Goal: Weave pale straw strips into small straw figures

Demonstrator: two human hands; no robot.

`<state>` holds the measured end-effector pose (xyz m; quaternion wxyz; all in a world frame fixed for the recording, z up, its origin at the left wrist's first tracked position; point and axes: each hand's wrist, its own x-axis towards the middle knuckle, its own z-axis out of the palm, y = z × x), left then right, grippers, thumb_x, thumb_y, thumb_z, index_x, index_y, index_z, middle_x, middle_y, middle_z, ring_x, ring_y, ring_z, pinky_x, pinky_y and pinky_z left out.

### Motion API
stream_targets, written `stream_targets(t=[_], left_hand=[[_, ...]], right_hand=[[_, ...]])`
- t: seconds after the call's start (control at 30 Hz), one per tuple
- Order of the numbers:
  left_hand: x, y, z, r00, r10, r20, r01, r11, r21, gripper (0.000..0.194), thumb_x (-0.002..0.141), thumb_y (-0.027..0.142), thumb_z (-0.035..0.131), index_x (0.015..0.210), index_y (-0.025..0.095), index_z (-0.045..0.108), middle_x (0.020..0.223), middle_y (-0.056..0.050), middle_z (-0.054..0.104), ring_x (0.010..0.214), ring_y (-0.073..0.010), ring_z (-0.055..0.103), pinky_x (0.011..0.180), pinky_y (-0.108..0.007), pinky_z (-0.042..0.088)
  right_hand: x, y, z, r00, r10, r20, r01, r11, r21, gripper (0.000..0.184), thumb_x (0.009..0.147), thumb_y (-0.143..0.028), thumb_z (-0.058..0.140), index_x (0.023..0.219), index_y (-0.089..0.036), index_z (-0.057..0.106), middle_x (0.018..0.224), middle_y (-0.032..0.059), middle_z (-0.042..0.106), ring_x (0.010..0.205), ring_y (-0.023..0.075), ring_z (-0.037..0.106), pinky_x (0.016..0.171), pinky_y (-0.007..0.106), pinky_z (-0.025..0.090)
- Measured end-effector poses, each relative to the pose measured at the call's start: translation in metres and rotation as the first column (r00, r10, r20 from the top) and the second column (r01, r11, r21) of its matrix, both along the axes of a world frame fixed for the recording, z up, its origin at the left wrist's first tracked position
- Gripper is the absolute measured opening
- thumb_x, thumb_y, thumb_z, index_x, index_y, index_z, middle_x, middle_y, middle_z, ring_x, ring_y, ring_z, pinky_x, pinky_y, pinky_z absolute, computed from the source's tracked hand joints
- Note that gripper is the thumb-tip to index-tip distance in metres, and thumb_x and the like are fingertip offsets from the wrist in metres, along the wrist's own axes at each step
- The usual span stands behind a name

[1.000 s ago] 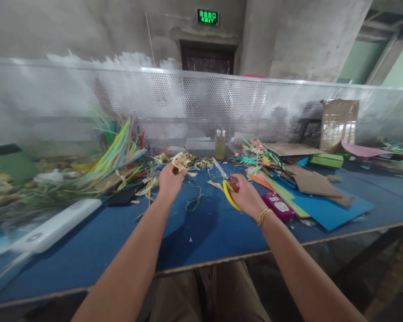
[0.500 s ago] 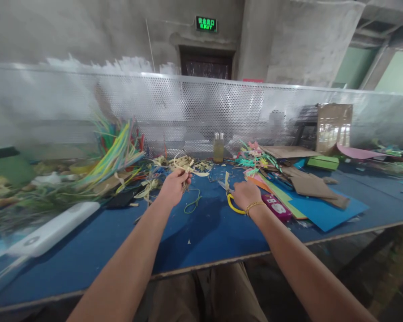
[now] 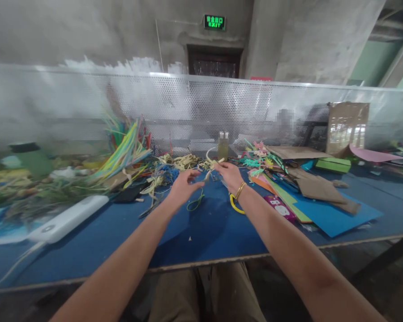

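My left hand (image 3: 183, 185) hovers over the blue table (image 3: 204, 228) with its fingers spread and nothing in them. My right hand (image 3: 229, 174) is pinched on a pale yellow paper strip (image 3: 211, 162) held just above the table, close to the left hand. The yellow-handled scissors (image 3: 234, 205) lie on the table under my right wrist. A loop of green string (image 3: 195, 203) lies below the left hand. A heap of pale paper strips (image 3: 177, 162) lies behind both hands.
A bundle of coloured strips (image 3: 126, 145) and a white power bank (image 3: 67, 219) lie at left. A small glass bottle (image 3: 223, 145) stands by the perforated metal screen (image 3: 201, 107). Coloured paper sheets (image 3: 332, 214), a pink case (image 3: 279, 206) and brown card lie at right.
My right hand has put the scissors down and moved up to take the paper strip. My left hand has let the strip go and its fingers have spread.
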<state>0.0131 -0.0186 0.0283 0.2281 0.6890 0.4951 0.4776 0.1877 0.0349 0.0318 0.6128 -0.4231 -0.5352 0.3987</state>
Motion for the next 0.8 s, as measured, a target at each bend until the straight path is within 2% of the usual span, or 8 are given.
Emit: stream_targets(t=[0.07,0.13,0.3,0.47,0.57,0.67,0.73,0.8], left_hand=[[-0.007,0.001,-0.007,0.910,0.035,-0.413,-0.023,0.999,0.034,0.048,0.065,0.047,0.075,0.104,0.021,0.069,0.115,-0.013,0.065,0.114,-0.0330,0.055,0.101,-0.047,0.038],[-0.008,0.005,-0.013,0.756,0.087,-0.649,-0.085,0.996,0.034,0.062,0.064,0.055,0.073,0.115,0.020,0.066,0.121,-0.016,0.062,0.120,-0.0375,0.050,0.102,-0.048,0.036],[-0.005,0.035,-0.010,0.553,-0.030,-0.833,-0.145,0.980,-0.132,0.080,0.061,0.053,0.072,0.131,0.019,0.057,0.126,-0.018,0.061,0.121,-0.0355,0.052,0.098,-0.040,0.039],[-0.005,0.060,0.006,0.568,-0.234,-0.789,-0.090,0.935,-0.342,0.041,0.052,0.041,0.075,0.089,0.024,0.075,0.090,-0.007,0.074,0.084,-0.0263,0.066,0.070,-0.029,0.047],[0.000,0.061,0.008,0.595,-0.319,-0.738,-0.037,0.906,-0.421,0.010,0.051,0.030,0.072,0.060,0.024,0.070,0.065,-0.002,0.069,0.068,-0.0219,0.063,0.062,-0.027,0.044],[0.007,0.057,0.007,0.597,-0.337,-0.728,-0.003,0.907,-0.422,0.008,0.050,0.025,0.070,0.047,0.023,0.063,0.055,-0.001,0.064,0.060,-0.0213,0.060,0.061,-0.030,0.044],[0.005,0.056,0.010,0.618,-0.255,-0.744,-0.043,0.934,-0.355,0.016,0.048,0.023,0.072,0.042,0.023,0.057,0.049,-0.002,0.059,0.059,-0.0218,0.059,0.063,-0.031,0.046],[-0.008,0.057,0.019,0.666,-0.026,-0.745,-0.180,0.964,-0.195,0.026,0.046,0.020,0.075,0.039,0.022,0.051,0.047,-0.003,0.056,0.065,-0.0244,0.061,0.069,-0.035,0.048]], right_hand=[[0.014,0.008,-0.005,0.995,-0.089,-0.044,0.089,0.996,-0.005,0.033,0.060,-0.043,0.074,0.073,-0.013,0.069,0.066,0.0005,0.062,0.063,0.0106,0.050,0.061,0.024,0.039],[0.024,0.012,-0.011,0.988,-0.129,-0.080,0.127,0.991,-0.030,0.034,0.059,-0.044,0.074,0.071,-0.013,0.067,0.064,-0.0001,0.060,0.063,0.0106,0.049,0.061,0.025,0.039],[0.028,0.009,-0.017,0.985,-0.135,-0.104,0.130,0.990,-0.056,0.039,0.056,-0.048,0.075,0.070,-0.014,0.066,0.059,-0.0019,0.056,0.058,0.0099,0.046,0.058,0.025,0.037],[0.028,0.009,-0.015,0.980,-0.169,-0.104,0.165,0.985,-0.045,0.034,0.058,-0.046,0.073,0.067,-0.014,0.065,0.059,-0.0017,0.057,0.059,0.0107,0.048,0.058,0.025,0.037],[0.030,0.012,-0.016,0.981,-0.171,-0.091,0.167,0.985,-0.050,0.034,0.059,-0.046,0.072,0.067,-0.014,0.065,0.059,-0.0014,0.057,0.061,0.0112,0.049,0.060,0.025,0.038],[0.030,0.014,-0.017,0.982,-0.171,-0.082,0.167,0.985,-0.052,0.035,0.059,-0.047,0.071,0.068,-0.014,0.066,0.061,-0.0002,0.059,0.064,0.0121,0.051,0.060,0.025,0.038],[0.031,0.015,-0.017,0.981,-0.179,-0.077,0.176,0.983,-0.047,0.035,0.059,-0.048,0.071,0.068,-0.014,0.066,0.062,0.0007,0.060,0.065,0.0127,0.052,0.060,0.025,0.039],[0.031,0.014,-0.017,0.980,-0.186,-0.075,0.184,0.982,-0.038,0.035,0.059,-0.048,0.071,0.067,-0.014,0.065,0.063,0.0010,0.060,0.065,0.0126,0.051,0.060,0.025,0.039]])
